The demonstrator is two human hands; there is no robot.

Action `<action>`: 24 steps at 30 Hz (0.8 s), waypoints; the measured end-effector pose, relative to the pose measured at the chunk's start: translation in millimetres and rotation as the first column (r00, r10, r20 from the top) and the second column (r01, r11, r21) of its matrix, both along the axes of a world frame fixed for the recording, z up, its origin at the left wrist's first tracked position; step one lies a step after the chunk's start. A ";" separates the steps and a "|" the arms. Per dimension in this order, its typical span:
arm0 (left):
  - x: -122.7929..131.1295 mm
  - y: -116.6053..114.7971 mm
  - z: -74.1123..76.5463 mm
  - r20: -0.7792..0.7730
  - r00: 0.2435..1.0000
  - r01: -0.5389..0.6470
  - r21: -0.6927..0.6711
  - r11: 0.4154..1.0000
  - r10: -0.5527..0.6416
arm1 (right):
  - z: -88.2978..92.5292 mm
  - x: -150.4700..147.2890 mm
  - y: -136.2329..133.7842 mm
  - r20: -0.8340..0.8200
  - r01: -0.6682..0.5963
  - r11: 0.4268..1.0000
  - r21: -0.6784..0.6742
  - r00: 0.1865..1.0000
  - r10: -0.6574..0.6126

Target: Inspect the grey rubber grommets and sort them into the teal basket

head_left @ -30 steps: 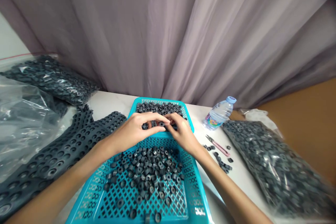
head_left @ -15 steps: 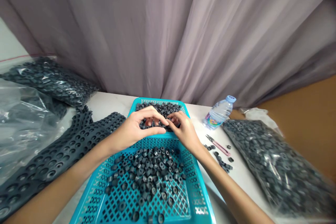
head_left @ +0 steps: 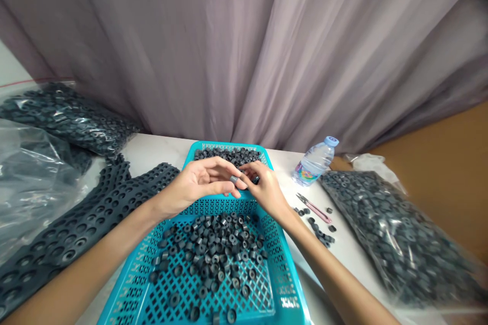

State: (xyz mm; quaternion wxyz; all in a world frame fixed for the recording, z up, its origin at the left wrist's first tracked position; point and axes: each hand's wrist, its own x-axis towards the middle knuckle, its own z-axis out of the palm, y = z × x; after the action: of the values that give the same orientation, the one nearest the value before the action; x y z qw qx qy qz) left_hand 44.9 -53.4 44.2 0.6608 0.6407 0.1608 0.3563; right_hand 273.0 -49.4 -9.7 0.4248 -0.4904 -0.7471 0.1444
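My left hand [head_left: 204, 179] and my right hand [head_left: 265, 183] meet fingertip to fingertip above the divide between two turquoise baskets. A small black cylinder [head_left: 234, 179] sits between my left thumb and forefinger, and the tip of my right thumb is against it. My right fingers are curled, with another dark piece [head_left: 256, 179] showing among them; whether it is gripped is partly hidden. Below, the near basket [head_left: 284, 269] contains many loose black ring-shaped pieces [head_left: 217, 244]. Behind my hands, the far basket [head_left: 229, 144] holds more of them.
Left of the baskets lie dimpled black sheets [head_left: 87, 218] and a clear bag of black pieces [head_left: 64, 117]. To the right are a water bottle [head_left: 314, 162], pink-handled thread snips [head_left: 314, 208], scattered pieces [head_left: 320, 233] and another full bag [head_left: 400, 233]. A grey curtain [head_left: 190, 51] hangs behind.
The small black cylinder now shows between my fingertips, where none was plain before. My left fingers have drawn in around it. The whole view has shifted slightly.
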 end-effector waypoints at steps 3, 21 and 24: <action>0.8 0.2 -1.5 0.015 1.000 0.011 -0.011 1.000 -0.010 | 0.2 0.2 0.0 0.000 -0.004 1.000 0.001 1.000 0.004; 0.0 2.5 -5.1 0.024 0.998 0.055 -0.067 0.996 -0.053 | 20.5 9.8 -2.7 -0.255 -0.311 0.933 -0.181 0.931 0.261; -1.7 3.4 -3.8 0.023 0.999 0.040 -0.060 0.997 -0.038 | 39.4 16.3 -9.9 -0.398 -0.460 0.847 -0.267 0.853 0.338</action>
State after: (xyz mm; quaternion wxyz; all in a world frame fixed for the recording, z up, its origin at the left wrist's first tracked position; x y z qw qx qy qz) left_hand 43.2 -50.0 40.5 0.6886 0.6193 0.1517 0.3454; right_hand 289.2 -59.3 29.6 0.4110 -0.3577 -0.7117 0.4435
